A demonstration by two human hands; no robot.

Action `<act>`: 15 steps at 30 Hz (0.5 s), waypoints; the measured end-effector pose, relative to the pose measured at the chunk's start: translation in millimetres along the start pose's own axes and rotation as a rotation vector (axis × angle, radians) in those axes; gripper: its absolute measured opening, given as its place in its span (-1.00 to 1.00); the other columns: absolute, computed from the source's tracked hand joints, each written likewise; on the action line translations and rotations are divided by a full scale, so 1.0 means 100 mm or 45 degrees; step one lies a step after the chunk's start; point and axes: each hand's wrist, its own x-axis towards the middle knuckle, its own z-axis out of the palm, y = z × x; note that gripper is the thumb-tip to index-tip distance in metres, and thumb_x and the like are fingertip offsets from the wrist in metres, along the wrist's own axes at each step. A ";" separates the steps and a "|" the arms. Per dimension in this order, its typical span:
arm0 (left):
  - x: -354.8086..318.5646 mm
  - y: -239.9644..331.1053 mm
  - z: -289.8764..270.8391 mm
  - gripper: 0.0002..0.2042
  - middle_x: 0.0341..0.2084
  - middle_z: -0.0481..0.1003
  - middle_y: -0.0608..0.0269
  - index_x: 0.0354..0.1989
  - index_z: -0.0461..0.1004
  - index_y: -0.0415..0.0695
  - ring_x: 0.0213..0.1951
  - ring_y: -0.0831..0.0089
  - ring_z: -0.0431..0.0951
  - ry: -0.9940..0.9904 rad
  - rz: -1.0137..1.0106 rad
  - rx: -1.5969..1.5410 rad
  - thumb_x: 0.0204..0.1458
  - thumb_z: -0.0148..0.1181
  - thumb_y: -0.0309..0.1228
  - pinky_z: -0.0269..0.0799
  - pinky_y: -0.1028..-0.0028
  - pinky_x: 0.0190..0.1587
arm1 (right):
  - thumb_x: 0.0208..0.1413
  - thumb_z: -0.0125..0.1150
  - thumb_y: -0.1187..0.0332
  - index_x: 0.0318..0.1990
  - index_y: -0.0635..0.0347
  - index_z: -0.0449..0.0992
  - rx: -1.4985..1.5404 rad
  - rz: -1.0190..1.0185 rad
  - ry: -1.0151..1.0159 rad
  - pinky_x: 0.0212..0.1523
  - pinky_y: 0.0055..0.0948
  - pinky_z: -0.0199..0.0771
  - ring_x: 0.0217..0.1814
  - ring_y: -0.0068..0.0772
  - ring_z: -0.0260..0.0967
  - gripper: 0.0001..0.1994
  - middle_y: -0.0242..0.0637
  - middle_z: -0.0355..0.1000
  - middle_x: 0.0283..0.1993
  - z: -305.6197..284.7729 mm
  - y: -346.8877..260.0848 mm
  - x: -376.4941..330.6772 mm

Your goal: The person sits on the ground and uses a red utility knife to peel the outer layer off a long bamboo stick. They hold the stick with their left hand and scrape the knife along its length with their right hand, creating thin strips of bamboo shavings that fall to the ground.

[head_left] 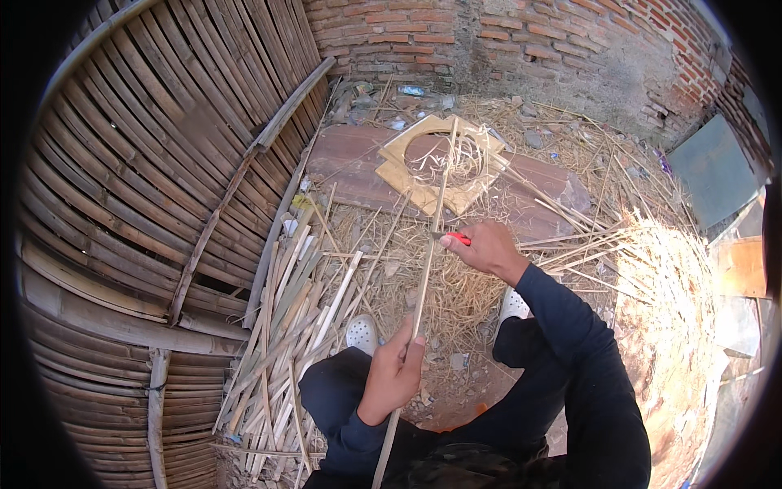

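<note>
While the panel with the round cut-out lies under the far end of your bamboo strip, which slants away from you, your left hand grasps it; your right hand clutches the red-handled knife: shave lightly, at a shallow angle.

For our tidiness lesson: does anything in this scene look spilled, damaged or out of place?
Yes: pale shavings litter the ground beneath the wooden strip, some within the holed board, like uncollected waste. Behind, the brick wall looks worn, its surface patchy.
</note>
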 end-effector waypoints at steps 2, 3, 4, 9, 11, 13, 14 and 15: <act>0.02 0.10 -0.01 -0.57 -0.54 0.22 0.56 0.26 0.16 -0.29 -0.52 0.80 0.10 0.049 0.010 -0.008 0.23 -0.08 -0.45 0.02 0.72 -0.50 | 0.00 -0.05 -0.36 -0.59 0.15 0.58 0.209 -0.192 -0.091 -0.53 -0.13 0.38 -0.64 -0.03 0.39 -0.32 -0.05 0.35 -0.74 0.11 -0.25 -0.27; 0.05 0.08 0.00 -0.57 -0.54 0.22 0.56 0.25 0.16 -0.30 -0.52 0.80 0.10 0.052 0.055 -0.004 0.23 -0.08 -0.45 0.02 0.72 -0.50 | 0.02 0.03 -0.27 -0.64 0.15 0.51 0.110 -0.274 -0.114 -0.55 -0.12 0.32 -0.63 0.03 0.34 -0.39 -0.08 0.31 -0.74 0.19 -0.32 -0.40; 0.07 0.02 -0.01 -0.57 -0.54 0.23 0.56 0.25 0.16 -0.30 -0.52 0.80 0.10 0.067 0.093 0.008 0.23 -0.07 -0.45 0.02 0.72 -0.50 | 0.02 0.03 -0.27 -0.64 0.15 0.51 0.067 -0.267 -0.119 -0.54 -0.12 0.32 -0.62 0.04 0.34 -0.39 -0.08 0.31 -0.74 0.14 -0.36 -0.39; 0.04 0.03 0.01 -0.57 -0.54 0.23 0.57 0.26 0.16 -0.29 -0.52 0.81 0.10 -0.006 0.052 -0.007 0.22 -0.08 -0.46 0.02 0.72 -0.50 | 0.02 -0.07 -0.35 -0.67 0.15 0.51 0.025 -0.020 -0.034 -0.56 -0.14 0.34 -0.60 -0.02 0.39 -0.31 -0.07 0.36 -0.71 0.04 -0.09 -0.13; 0.09 -0.06 0.01 -0.57 -0.56 0.21 0.58 0.26 0.16 -0.27 -0.53 0.81 0.09 -0.031 0.039 -0.064 0.22 -0.08 -0.46 0.01 0.72 -0.51 | 0.02 -0.08 -0.36 -0.64 0.12 0.52 -0.020 0.046 -0.022 -0.56 -0.14 0.35 -0.58 -0.02 0.41 -0.33 -0.09 0.36 -0.71 -0.04 -0.11 -0.10; 0.07 -0.02 0.00 -0.58 -0.58 0.22 0.55 0.26 0.17 -0.24 -0.55 0.81 0.12 -0.023 0.029 -0.081 0.22 -0.08 -0.46 0.05 0.70 -0.53 | 0.02 -0.08 -0.36 -0.63 0.12 0.53 -0.032 -0.101 -0.083 -0.55 -0.14 0.35 -0.57 -0.01 0.41 -0.33 -0.08 0.37 -0.71 -0.06 -0.29 -0.24; 0.07 0.00 0.01 -0.58 -0.60 0.23 0.53 0.26 0.18 -0.23 -0.56 0.80 0.14 -0.022 0.022 -0.094 0.23 -0.08 -0.46 0.07 0.69 -0.55 | 0.02 -0.08 -0.36 -0.62 0.12 0.53 -0.042 -0.171 -0.117 -0.55 -0.14 0.35 -0.57 -0.01 0.42 -0.33 -0.08 0.37 -0.70 -0.05 -0.39 -0.34; 0.09 0.01 0.02 -0.58 -0.60 0.23 0.54 0.26 0.17 -0.24 -0.56 0.81 0.14 -0.007 0.025 -0.084 0.23 -0.08 -0.46 0.06 0.69 -0.54 | 0.01 -0.09 -0.37 -0.59 0.12 0.54 0.002 -0.250 -0.152 -0.56 -0.14 0.35 -0.59 0.00 0.41 -0.33 -0.08 0.38 -0.70 -0.07 -0.48 -0.40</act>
